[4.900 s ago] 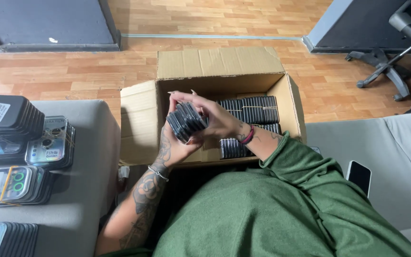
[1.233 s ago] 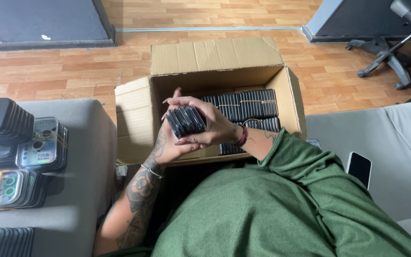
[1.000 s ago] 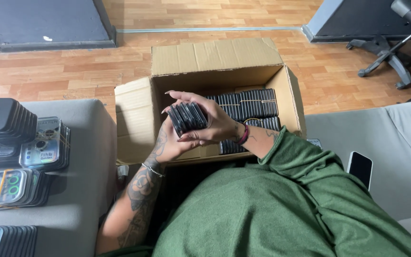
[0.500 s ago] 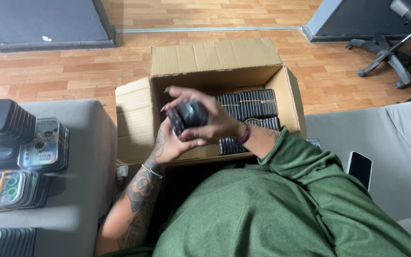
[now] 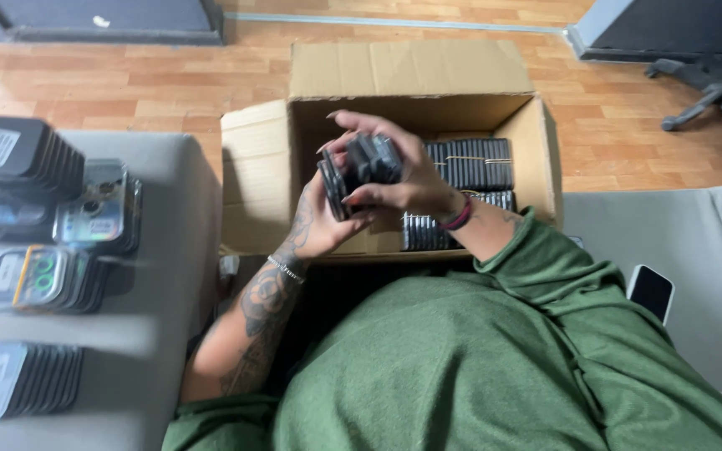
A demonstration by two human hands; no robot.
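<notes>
Both grips closed on one bundle of dark phone cases (image 5: 359, 171): left hand (image 5: 321, 219) cups it from below at 7 o'clock, palm up, fingers wrapped on the lower edge; right hand (image 5: 401, 174) clamps over the top from 3 o'clock, fingers curled across the upper cases. Bundle is tilted, top cases fanned slightly off the rest. It sits in the air above the open cardboard box (image 5: 265, 171), over the box's left half, not touching the contents.

Inside the box, at 3 o'clock of the hands: rows of packed cases (image 5: 471, 162) stood on edge, a second row just below, partly hidden by the right wrist. Box flaps open, far flap folded out at 12 o'clock. Box stands on a wood floor (image 5: 127, 75).

Right wrist has a pink band (image 5: 460, 219); left wrist a thin bracelet (image 5: 286, 269). Green sleeve on the right arm.

At 9 o'clock, well apart from the hands: grey bench (image 5: 169, 250) carrying stacks of cases (image 5: 22, 159) in several piles, some in clear packaging. At 4 o'clock: phone (image 5: 652, 291) lying on a grey cushion (image 5: 704, 250). Office chair base (image 5: 712, 92) at 2 o'clock on the floor.
</notes>
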